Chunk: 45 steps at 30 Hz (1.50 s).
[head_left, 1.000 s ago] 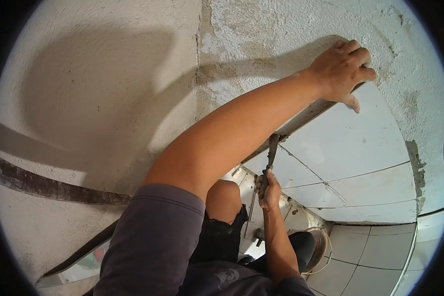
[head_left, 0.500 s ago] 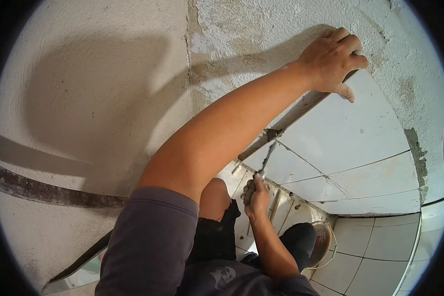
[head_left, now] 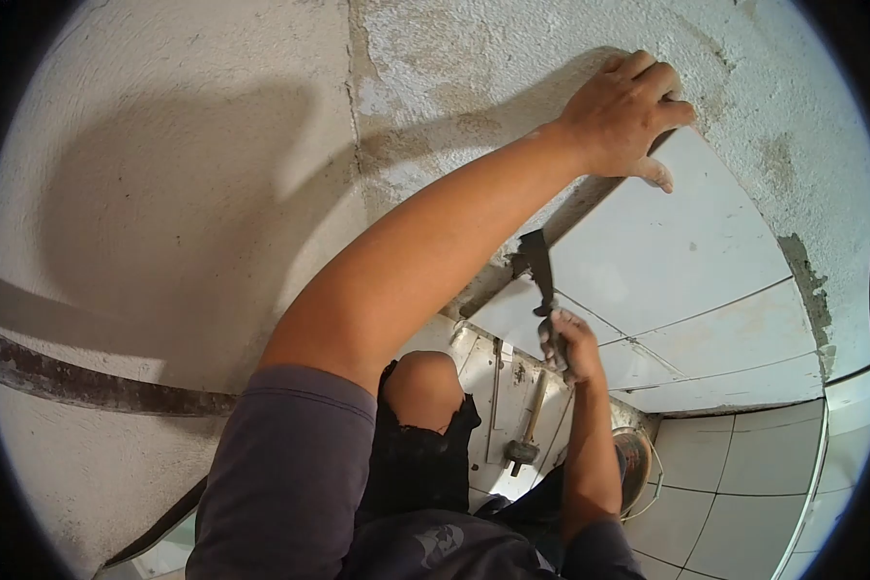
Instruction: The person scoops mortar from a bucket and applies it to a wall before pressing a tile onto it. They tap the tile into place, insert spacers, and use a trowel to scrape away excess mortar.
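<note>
My left hand [head_left: 628, 111] reaches across to the upper edge of a large white wall tile [head_left: 681, 232]. Its fingers hook over that edge, while the thumb rests on the tile's glazed face. Lower down, my right hand [head_left: 575, 348] is wrapped around the handle of a trowel [head_left: 539, 266]. The trowel's dark blade points upward, near the tile's left edge and just below my left forearm. Mortar-like grime marks the handle and fingers. Behind the tile's left edge runs a gap of rough grey mortar [head_left: 488, 288].
Below, a mallet [head_left: 522, 452] with a wooden handle lies on the pale tiled floor. A bucket [head_left: 636, 469] with a wire handle stands at the right of my leg. Rough plaster wall [head_left: 454, 68] rises behind, and a dark strip [head_left: 97, 382] crosses the left wall.
My right hand has moved up and to the right, bringing the trowel blade higher beside the tile edge. The mallet's head has come into sight. My left hand keeps its place on the tile.
</note>
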Each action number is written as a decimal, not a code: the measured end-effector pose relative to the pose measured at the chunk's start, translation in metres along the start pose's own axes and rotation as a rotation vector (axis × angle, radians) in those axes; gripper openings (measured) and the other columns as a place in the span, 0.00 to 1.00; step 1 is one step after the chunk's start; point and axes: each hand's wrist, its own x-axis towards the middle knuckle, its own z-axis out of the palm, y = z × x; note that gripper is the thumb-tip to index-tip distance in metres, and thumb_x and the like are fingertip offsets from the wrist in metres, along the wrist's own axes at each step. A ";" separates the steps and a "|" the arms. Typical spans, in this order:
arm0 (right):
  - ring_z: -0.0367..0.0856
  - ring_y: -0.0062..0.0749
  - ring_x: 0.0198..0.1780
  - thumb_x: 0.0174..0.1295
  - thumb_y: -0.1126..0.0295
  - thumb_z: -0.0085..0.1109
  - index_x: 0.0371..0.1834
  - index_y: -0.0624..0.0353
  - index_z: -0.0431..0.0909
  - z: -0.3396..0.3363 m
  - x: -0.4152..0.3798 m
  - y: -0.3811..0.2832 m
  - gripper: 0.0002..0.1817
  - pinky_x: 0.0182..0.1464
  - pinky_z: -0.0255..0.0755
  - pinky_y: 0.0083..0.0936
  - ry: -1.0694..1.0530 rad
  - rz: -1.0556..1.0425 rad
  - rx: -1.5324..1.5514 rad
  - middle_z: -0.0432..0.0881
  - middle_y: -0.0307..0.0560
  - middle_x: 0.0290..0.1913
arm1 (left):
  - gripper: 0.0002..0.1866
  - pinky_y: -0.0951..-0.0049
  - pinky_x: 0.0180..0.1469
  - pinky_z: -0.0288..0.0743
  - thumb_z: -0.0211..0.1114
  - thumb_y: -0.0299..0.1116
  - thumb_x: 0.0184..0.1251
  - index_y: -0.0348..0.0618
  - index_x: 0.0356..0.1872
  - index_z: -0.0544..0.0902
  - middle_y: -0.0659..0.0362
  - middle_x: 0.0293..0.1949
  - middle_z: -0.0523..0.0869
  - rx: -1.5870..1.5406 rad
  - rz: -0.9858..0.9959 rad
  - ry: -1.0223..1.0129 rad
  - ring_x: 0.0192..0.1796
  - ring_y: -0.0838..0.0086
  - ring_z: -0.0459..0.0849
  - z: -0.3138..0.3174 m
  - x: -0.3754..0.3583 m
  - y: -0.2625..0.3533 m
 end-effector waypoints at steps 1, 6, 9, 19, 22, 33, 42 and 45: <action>0.66 0.18 0.16 0.66 0.58 0.49 0.42 0.60 0.74 -0.006 -0.002 -0.011 0.15 0.14 0.61 0.12 0.015 0.013 0.025 0.73 0.37 0.22 | 0.34 0.64 0.55 0.66 0.76 0.58 0.24 0.55 0.39 0.81 0.64 0.40 0.73 -0.009 0.002 0.005 0.49 0.68 0.69 0.000 0.000 0.000; 0.66 0.20 0.16 0.66 0.57 0.49 0.37 0.59 0.73 -0.014 -0.005 -0.015 0.15 0.14 0.60 0.15 0.073 0.017 0.016 0.72 0.38 0.21 | 0.34 0.65 0.55 0.66 0.76 0.59 0.24 0.54 0.40 0.82 0.65 0.40 0.73 0.018 0.013 0.004 0.49 0.69 0.69 0.002 0.000 -0.001; 0.68 0.21 0.16 0.65 0.56 0.49 0.35 0.58 0.72 0.014 -0.026 -0.001 0.15 0.15 0.61 0.17 0.198 0.024 0.075 0.73 0.39 0.22 | 0.35 0.65 0.55 0.66 0.76 0.59 0.24 0.54 0.40 0.82 0.65 0.40 0.73 0.026 0.009 -0.001 0.49 0.68 0.68 0.001 0.000 0.000; 0.70 0.24 0.19 0.65 0.59 0.51 0.34 0.55 0.64 0.068 -0.014 0.073 0.13 0.15 0.66 0.22 0.253 -0.027 0.161 0.70 0.41 0.22 | 0.33 0.62 0.58 0.64 0.75 0.59 0.27 0.57 0.41 0.82 0.64 0.42 0.72 0.017 -0.003 -0.024 0.51 0.68 0.68 0.000 0.000 0.001; 0.70 0.25 0.18 0.66 0.60 0.50 0.35 0.56 0.61 0.080 0.018 0.080 0.13 0.15 0.67 0.23 0.257 0.008 0.211 0.69 0.41 0.21 | 0.33 0.62 0.58 0.64 0.76 0.59 0.26 0.57 0.41 0.82 0.64 0.41 0.73 0.043 -0.021 -0.030 0.51 0.68 0.68 0.002 -0.001 0.001; 0.68 0.29 0.15 0.66 0.60 0.47 0.35 0.56 0.59 0.102 0.043 0.089 0.12 0.14 0.65 0.26 0.244 0.066 0.473 0.67 0.43 0.20 | 0.34 0.64 0.57 0.65 0.77 0.58 0.24 0.57 0.41 0.83 0.65 0.42 0.74 0.051 -0.031 -0.022 0.51 0.68 0.68 0.000 0.000 0.004; 0.65 0.29 0.12 0.67 0.55 0.44 0.31 0.55 0.62 0.139 0.051 0.083 0.16 0.12 0.61 0.24 0.528 -0.066 0.529 0.67 0.43 0.17 | 0.35 0.64 0.57 0.66 0.77 0.59 0.24 0.55 0.41 0.83 0.64 0.42 0.74 0.060 -0.020 -0.021 0.51 0.68 0.68 0.002 0.000 0.003; 0.65 0.30 0.11 0.67 0.55 0.44 0.30 0.55 0.62 0.156 0.042 0.068 0.16 0.12 0.60 0.25 0.589 -0.054 0.491 0.67 0.43 0.17 | 0.35 0.64 0.57 0.66 0.77 0.59 0.24 0.55 0.41 0.83 0.64 0.42 0.74 0.069 -0.018 -0.019 0.51 0.68 0.68 0.002 0.000 0.003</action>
